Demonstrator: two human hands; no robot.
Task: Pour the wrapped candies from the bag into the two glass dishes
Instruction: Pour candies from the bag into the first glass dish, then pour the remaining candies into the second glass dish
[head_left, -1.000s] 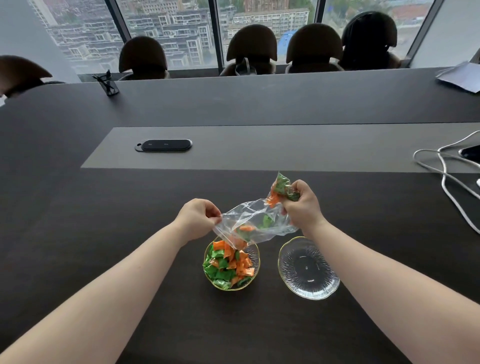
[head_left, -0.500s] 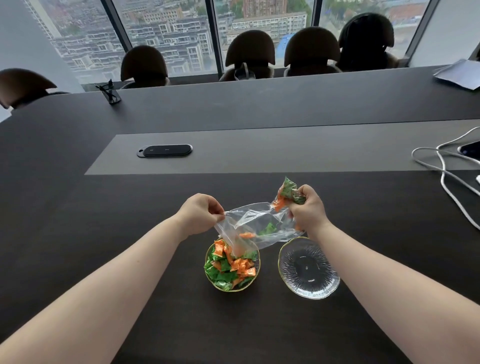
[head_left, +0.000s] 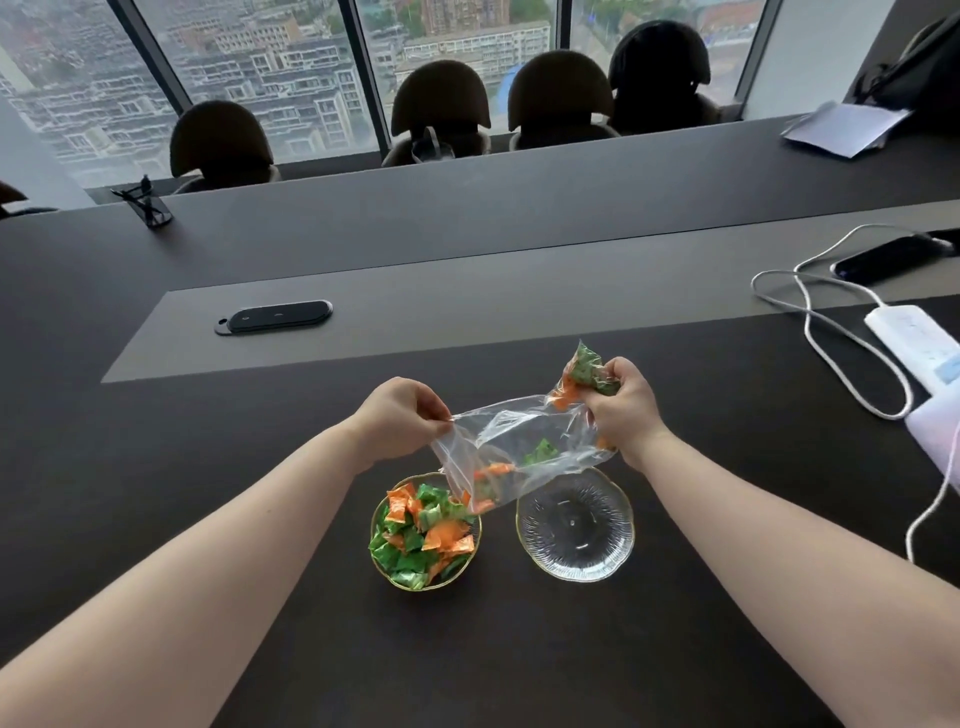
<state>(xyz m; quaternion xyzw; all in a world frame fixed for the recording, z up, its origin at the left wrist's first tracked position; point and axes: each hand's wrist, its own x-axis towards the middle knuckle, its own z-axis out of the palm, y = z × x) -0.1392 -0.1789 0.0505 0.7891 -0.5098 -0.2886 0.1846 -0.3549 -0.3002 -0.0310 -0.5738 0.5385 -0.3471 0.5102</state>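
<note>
A clear plastic bag (head_left: 519, 441) hangs stretched between my hands above the two glass dishes. My left hand (head_left: 402, 415) pinches its open edge. My right hand (head_left: 621, 408) squeezes the closed end, where a bunch of green and orange wrapped candies (head_left: 584, 371) is trapped. A few loose candies lie in the bag's low part, near its mouth. The left glass dish (head_left: 382, 512), gold-rimmed, is heaped with green and orange candies (head_left: 423, 540). The right glass dish (head_left: 575, 527) holds nothing. The bag's mouth hangs over the gap between the dishes, at the left dish's right rim.
Both dishes stand on a dark table (head_left: 519, 649). A black flat device (head_left: 275, 317) lies on the grey centre strip. A white power strip (head_left: 914, 343), white cables (head_left: 831, 332) and a phone (head_left: 883, 257) are at the right. Papers (head_left: 841, 130) and chairs line the far side.
The bag has shifted right, its mouth now at the left dish's right rim. A few more candies have dropped into the left dish. Both hands keep their grip.
</note>
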